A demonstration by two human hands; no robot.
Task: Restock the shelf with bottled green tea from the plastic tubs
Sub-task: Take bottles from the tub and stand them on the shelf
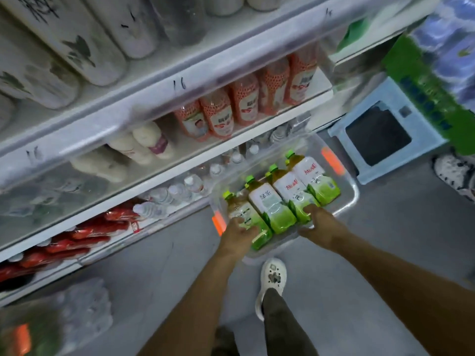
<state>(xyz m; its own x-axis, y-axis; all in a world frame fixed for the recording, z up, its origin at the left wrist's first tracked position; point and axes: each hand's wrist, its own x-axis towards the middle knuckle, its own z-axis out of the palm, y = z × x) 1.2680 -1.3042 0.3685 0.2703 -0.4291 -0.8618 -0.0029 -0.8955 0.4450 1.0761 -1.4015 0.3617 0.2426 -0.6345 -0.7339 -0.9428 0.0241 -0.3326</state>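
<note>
we see a dim, even indoor light with no clear source — the grey concrete floor carries only faint shadows. motion blur smears the white metal shelf rails and the pale bottles on the top shelf. wide-angle bending curves the edges — the clear shrink-wrapped water pack at lower left dissolves into softness.
</note>
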